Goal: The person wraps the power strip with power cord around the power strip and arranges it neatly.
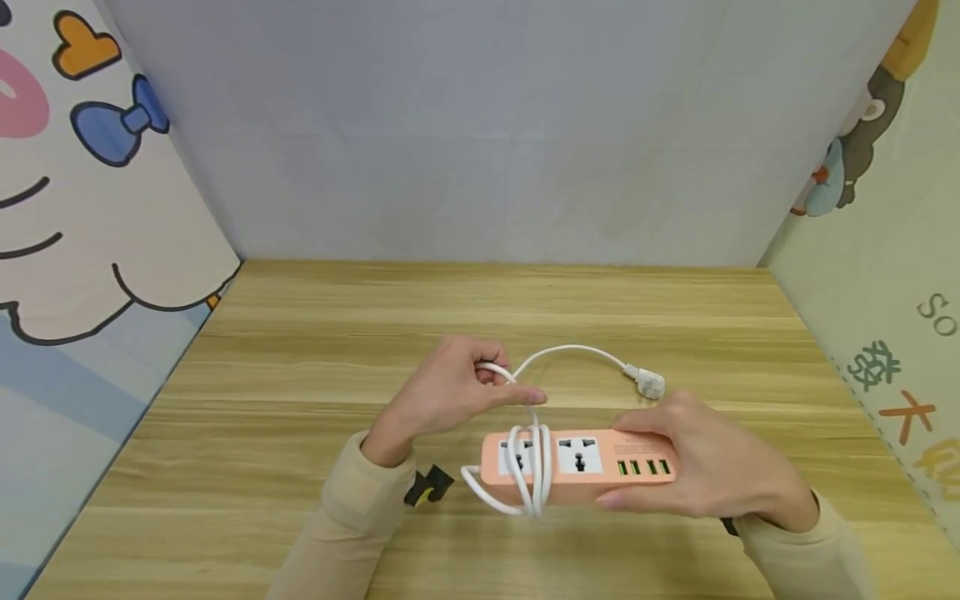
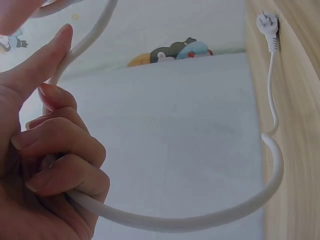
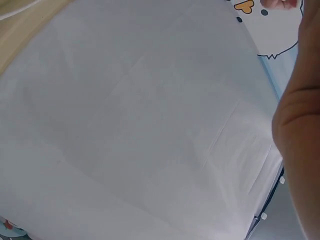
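A pink power strip (image 1: 579,492) with white sockets and several USB ports is held above the table by my right hand (image 1: 712,458), thumb and fingers gripping its right end. Its white cord (image 1: 545,467) is looped several times around the strip's left part. My left hand (image 1: 453,387) grips the cord above those loops; in the left wrist view its curled fingers (image 2: 65,135) close around the cord. From there the free cord runs back to a white plug (image 1: 649,384) lying on the table. The right wrist view shows only part of the right hand (image 3: 305,115), without the strip.
The wood-grain table (image 1: 337,308) extends under both hands. A plain pale cloth wall (image 1: 502,142) stands behind it. Cartoon-printed panels flank it, the left panel (image 1: 150,233) and the right panel (image 1: 862,275).
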Motion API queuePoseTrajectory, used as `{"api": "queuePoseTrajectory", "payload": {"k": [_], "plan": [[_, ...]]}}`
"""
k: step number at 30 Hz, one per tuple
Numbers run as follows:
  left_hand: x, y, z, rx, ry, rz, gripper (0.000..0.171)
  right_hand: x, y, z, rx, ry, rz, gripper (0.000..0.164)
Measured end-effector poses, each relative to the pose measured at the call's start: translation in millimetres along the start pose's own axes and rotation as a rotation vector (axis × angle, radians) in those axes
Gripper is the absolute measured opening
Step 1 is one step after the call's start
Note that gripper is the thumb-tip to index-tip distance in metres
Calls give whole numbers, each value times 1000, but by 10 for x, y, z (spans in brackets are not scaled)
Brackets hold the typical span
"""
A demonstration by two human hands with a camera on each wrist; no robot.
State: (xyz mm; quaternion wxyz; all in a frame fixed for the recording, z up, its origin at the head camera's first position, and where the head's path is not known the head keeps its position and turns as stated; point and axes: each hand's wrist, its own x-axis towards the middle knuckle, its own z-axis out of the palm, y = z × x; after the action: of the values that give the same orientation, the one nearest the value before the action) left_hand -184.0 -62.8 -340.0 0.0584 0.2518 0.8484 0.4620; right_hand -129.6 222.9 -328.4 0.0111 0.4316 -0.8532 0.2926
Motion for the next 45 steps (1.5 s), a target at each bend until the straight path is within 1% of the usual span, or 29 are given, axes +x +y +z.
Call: {"api": "queuePoseTrajectory", "payload": {"k": [2,5,8,12,15,19,23,26,30,34,36,40,43,45], "plan": [[-5,15,-1,4,2,-2,34,10,2,15,-30,9,15,26],[-13,33,-3,9,2,-4,33,18,-2,34,-85,17,64,28],[-32,68,-1,33,10,-15,33,29,-1,51,-120,20,97,28],[-65,132,3,75,29,-26,35,49,15,75,-148,32,108,29],[-83,161,-1,101,39,-26,41,66,28,93,-171,43,117,31],[-109,195,-5,118,53,-43,45,95,74,119,-175,60,120,34],[-139,240,-5,128,89,-41,50,108,139,124,-185,86,131,39],[-158,273,-5,131,106,-11,52,111,177,117,-201,108,149,39],[-177,311,6,139,106,48,42,112,206,109,-188,119,174,36],[-206,347,44,161,100,120,39,115,216,117,-182,123,182,33],[-221,367,71,183,104,159,40,123,225,125,-192,143,175,32],[-243,398,126,233,135,222,41,138,247,137,-207,209,152,32],[-255,412,161,256,139,243,39,151,261,143,-212,254,141,29],[-269,430,173,266,123,233,37,156,266,148,-218,269,141,28]]}}
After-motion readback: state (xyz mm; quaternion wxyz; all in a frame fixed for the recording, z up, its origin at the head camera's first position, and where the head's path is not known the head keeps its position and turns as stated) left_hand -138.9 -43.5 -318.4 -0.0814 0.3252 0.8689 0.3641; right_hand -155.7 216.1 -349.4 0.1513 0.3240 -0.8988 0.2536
